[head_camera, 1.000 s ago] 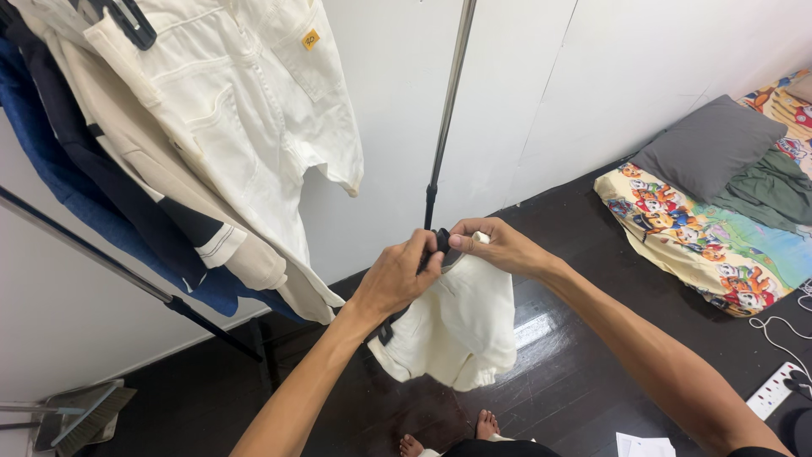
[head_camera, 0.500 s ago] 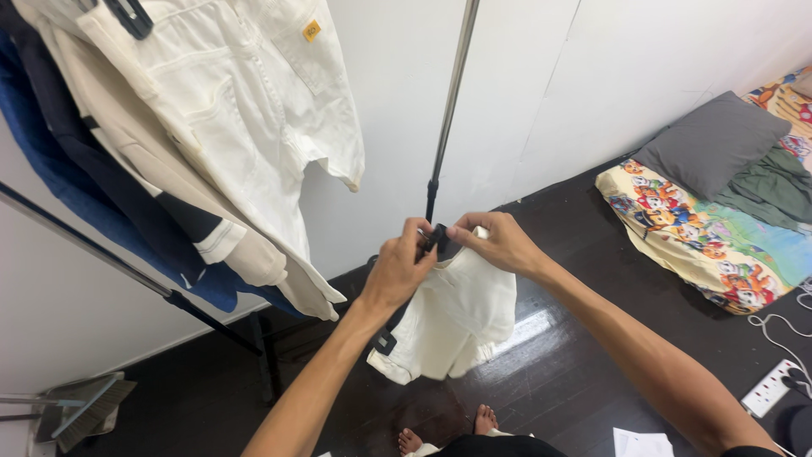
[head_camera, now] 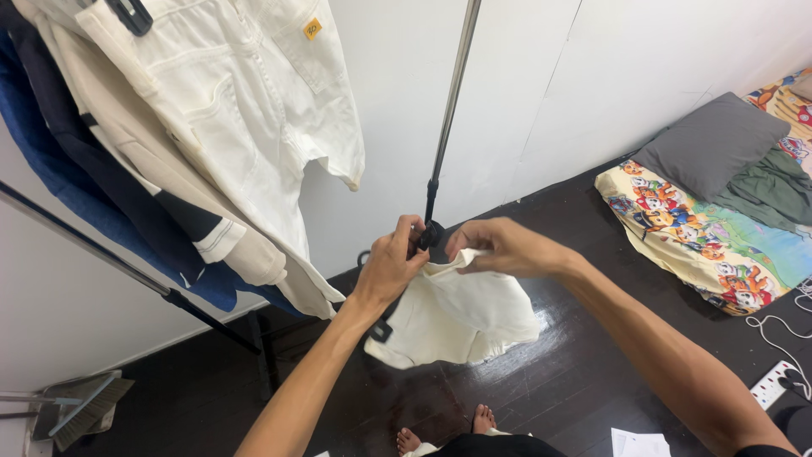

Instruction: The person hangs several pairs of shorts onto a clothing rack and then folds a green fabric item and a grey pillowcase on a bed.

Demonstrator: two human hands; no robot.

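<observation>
A black clip hanger (head_camera: 430, 234) is pinched in the left hand (head_camera: 391, 267), whose fingers are closed on it at the waistband of a pair of cream shorts (head_camera: 457, 317). Just beside it, the right hand (head_camera: 499, 247) is closed on the top edge of the shorts, the cloth being fed toward the clip. Below both hands the shorts hang loose over the dark floor (head_camera: 584, 372). One clip seems to be fastened already, though this is partly hidden by the fingers; the other side appears unclipped, and the shorts are not yet hung. Above and left of the hands, white trousers (head_camera: 245, 110) hang on a rack beside its upright pole (head_camera: 448, 110).
</observation>
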